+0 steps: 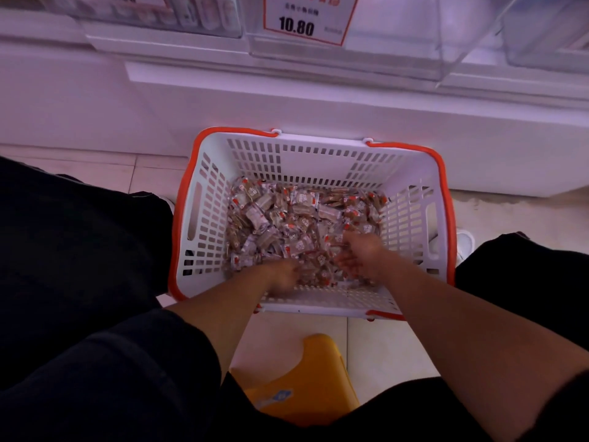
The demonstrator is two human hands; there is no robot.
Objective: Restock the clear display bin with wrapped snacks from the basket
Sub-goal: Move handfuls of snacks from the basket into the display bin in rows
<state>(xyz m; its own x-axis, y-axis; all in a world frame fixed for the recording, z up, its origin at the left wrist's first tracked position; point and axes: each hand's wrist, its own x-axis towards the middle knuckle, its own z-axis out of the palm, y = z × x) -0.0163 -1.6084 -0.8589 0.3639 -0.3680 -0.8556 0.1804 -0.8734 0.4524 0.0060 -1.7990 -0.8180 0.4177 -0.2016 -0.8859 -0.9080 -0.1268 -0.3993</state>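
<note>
A white slotted basket (204, 218) with an orange rim stands on the floor between my knees. Its bottom is covered with several small wrapped snacks (287, 212) in clear, brown and red wrappers. Both hands are down inside it at the near side. My left hand (282, 277) digs into the pile, blurred, its fingers partly buried. My right hand (360, 253) lies a little further in with fingers curled among the wrappers; how much either hand holds cannot be made out. The clear display bin (398, 43) sits above on the shelf, with a red-framed price card reading 10.80.
More clear bins (153, 14) stand to the left and right (548, 43) on the white shelf unit (287, 100). I sit on a yellow stool (306, 378) on a tiled floor, with dark trouser legs either side of the basket.
</note>
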